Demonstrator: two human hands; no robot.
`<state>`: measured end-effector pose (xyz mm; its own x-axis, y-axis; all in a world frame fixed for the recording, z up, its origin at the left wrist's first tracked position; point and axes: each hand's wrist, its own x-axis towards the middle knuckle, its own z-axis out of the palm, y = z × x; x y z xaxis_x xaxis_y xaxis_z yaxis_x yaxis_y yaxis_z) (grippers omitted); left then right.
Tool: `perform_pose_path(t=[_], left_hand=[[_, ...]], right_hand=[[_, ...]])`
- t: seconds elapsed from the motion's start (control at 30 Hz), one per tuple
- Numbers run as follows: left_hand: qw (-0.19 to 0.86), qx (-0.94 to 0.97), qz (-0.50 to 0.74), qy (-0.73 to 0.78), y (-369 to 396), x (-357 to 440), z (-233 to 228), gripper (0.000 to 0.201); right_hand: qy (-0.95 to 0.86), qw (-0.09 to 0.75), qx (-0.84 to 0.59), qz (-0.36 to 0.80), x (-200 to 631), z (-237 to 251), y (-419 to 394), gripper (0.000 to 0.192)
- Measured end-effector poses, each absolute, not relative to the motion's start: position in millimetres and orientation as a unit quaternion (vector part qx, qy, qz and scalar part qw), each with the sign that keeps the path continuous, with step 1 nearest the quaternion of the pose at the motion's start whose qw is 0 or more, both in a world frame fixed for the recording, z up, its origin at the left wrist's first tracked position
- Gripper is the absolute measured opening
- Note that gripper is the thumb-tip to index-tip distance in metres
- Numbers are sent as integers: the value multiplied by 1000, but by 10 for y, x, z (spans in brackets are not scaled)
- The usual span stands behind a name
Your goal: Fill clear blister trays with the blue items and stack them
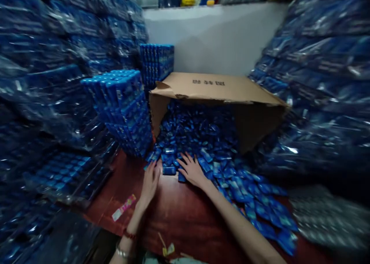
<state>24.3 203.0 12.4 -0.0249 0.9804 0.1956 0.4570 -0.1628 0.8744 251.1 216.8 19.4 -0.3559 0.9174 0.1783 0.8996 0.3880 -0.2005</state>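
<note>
Blue foil packets (202, 140), spilled from the tipped cardboard box (214, 88) onto the tabletop (179, 214), look light, crinkly and slippery, probably best pinched by their edges, and are being corralled by the left hand (150, 181) and right hand (192, 171), both open with nothing gripped.

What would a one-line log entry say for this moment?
left hand: flat beside blue packets | right hand: spread on packet pile | cardboard box: tipped, spilling packets | table: dark red | stacked blue packs: left

Glossy blue packets (202, 140) spill from a plain brown cardboard box (214, 87) onto a dark red-brown table (179, 214).
</note>
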Motion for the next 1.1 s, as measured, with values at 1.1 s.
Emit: perform_pose_path(t=[1.1], left_hand=[[256,852,289,354,1373,1969,259,40]], right_hand=[[-380,101,-865,-313,4557,241,-89,63]])
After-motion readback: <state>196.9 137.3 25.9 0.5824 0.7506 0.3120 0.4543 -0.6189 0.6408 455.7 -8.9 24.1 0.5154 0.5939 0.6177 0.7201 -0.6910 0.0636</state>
